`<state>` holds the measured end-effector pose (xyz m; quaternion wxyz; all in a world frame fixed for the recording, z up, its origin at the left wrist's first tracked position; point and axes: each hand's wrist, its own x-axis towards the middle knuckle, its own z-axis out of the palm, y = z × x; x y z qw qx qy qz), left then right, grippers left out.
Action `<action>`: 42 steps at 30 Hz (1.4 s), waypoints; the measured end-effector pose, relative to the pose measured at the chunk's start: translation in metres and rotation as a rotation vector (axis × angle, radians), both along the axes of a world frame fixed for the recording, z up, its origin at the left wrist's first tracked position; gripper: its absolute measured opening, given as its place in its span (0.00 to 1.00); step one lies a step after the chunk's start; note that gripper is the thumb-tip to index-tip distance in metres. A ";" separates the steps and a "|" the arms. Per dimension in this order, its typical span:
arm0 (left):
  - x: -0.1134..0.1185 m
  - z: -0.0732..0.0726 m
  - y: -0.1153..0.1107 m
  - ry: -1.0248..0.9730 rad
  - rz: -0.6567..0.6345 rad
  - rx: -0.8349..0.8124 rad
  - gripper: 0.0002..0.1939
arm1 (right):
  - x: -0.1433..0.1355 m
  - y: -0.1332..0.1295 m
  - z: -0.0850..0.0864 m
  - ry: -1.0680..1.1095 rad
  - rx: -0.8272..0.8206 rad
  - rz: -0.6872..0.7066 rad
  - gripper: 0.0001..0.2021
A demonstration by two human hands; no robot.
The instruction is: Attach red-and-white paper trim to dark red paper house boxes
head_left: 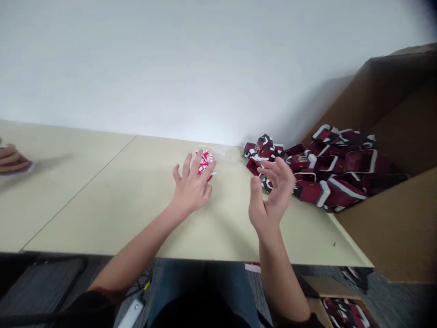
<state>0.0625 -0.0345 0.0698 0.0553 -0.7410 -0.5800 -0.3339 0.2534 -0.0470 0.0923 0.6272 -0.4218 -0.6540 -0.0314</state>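
Under the spread left hand (191,184) lies a red-and-white packet (205,161); the right hand (273,193) hovers open, empty, beside dark-red pouches (327,175).

Packing or assembly workroom: plain beige tables (102,191) set against a bare white wall (170,68), a large cardboard carton (392,218) spilling identical dark red packets (334,168), grey carpeted floor (41,282) below.

Left hand (191,187) on red-white packet (205,162)
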 end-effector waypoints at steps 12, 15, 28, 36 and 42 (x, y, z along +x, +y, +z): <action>-0.059 -0.071 0.037 0.019 0.170 -0.137 0.28 | 0.126 0.093 -0.092 -0.429 -0.976 -0.749 0.43; -0.052 -0.072 0.033 0.016 0.064 -0.176 0.29 | 0.111 0.076 -0.085 -0.494 -0.935 -0.814 0.42; -0.052 -0.076 0.030 -0.185 -0.037 -0.267 0.31 | 0.053 0.081 -0.078 -0.449 -1.073 -0.505 0.43; -0.047 -0.065 0.024 -0.663 -0.195 -0.555 0.27 | -0.021 0.025 -0.097 -0.021 -0.965 0.284 0.45; -0.075 -0.068 0.044 -0.959 0.075 -0.482 0.24 | -0.058 0.079 -0.106 0.175 -0.933 0.573 0.38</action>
